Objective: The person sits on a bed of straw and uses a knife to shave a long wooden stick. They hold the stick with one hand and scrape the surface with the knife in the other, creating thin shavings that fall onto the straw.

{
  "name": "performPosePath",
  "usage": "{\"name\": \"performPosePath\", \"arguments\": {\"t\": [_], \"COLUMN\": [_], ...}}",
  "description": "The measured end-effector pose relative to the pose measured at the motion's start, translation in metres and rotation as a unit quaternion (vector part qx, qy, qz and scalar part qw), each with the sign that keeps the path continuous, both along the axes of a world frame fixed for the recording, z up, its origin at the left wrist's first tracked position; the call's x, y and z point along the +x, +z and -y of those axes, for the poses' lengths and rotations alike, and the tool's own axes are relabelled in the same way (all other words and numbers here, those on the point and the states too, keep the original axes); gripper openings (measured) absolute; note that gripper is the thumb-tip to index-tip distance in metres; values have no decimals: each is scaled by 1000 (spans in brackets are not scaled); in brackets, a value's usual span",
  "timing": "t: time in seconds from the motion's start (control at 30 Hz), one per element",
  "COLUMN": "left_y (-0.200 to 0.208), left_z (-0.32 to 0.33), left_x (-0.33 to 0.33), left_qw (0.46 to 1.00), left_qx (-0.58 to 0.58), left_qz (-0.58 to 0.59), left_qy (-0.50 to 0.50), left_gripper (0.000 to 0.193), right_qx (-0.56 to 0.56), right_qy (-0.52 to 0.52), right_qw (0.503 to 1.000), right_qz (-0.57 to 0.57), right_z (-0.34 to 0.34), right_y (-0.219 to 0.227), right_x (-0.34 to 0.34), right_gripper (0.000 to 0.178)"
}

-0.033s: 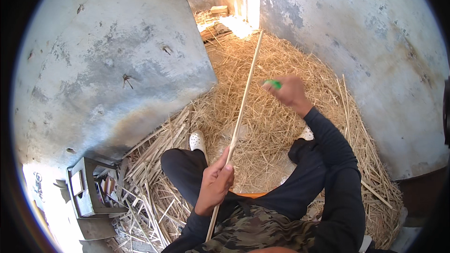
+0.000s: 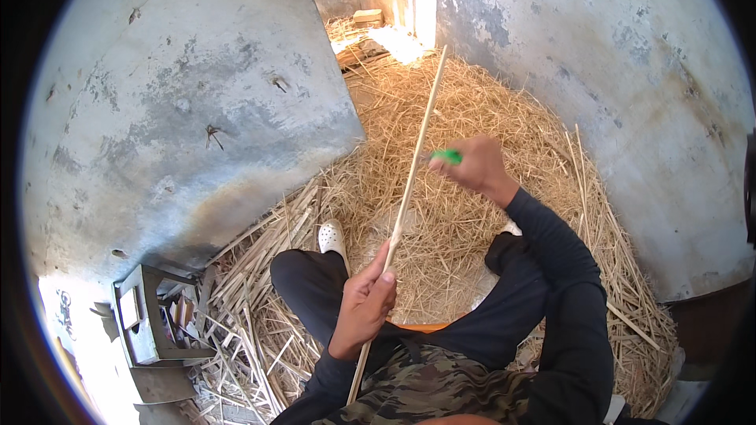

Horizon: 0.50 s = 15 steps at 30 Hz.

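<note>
A long pale wooden stick (image 2: 415, 165), perhaps split bamboo, slants up and away from my lap. My left hand (image 2: 364, 299) is wrapped round its lower part, thumb along the side. My right hand (image 2: 476, 165) is closed on a small green-handled tool (image 2: 447, 157), held to the right of the stick's upper half. A greyish tip reaches from the handle to the stick; blur hides its exact shape and whether it touches. The stick's lower end rests by my camouflage-patterned clothing (image 2: 425, 389).
Straw-like shavings (image 2: 465, 228) cover the floor between my white shoes (image 2: 331, 238). Split strips (image 2: 252, 291) are heaped at left, beside a small wooden stand (image 2: 157, 323) holding odds and ends. Weathered walls (image 2: 598, 110) rise on both sides. A brick-like block (image 2: 368, 17) lies at the far corner.
My right hand has moved left and slightly nearer to me, bringing the green-handled tool up to the stick. The stick's far end has shifted slightly right.
</note>
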<state>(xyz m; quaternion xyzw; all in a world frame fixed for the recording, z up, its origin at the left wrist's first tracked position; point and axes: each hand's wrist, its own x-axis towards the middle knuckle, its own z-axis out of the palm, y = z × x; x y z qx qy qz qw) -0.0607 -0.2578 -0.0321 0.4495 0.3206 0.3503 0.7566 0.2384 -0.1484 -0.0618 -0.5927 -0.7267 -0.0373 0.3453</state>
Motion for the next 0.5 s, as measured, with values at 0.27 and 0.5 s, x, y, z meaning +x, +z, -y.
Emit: {"name": "performPosePath", "arguments": {"t": [0.27,0.5], "left_y": [12,20], "left_z": [1,2], "left_x": [16,14], "left_qw": [990,974], "left_qx": [95,151], "left_qz": [-101,-171], "left_qy": [-6,-3], "left_gripper": [52,51], "right_qx": [21,69], "right_qy": [-55,14], "right_qw": [997,997], "right_qz": [-45,26], "right_z": [-5,1], "right_y": [20,5], "right_x": [4,-21], "right_gripper": [78,77]}}
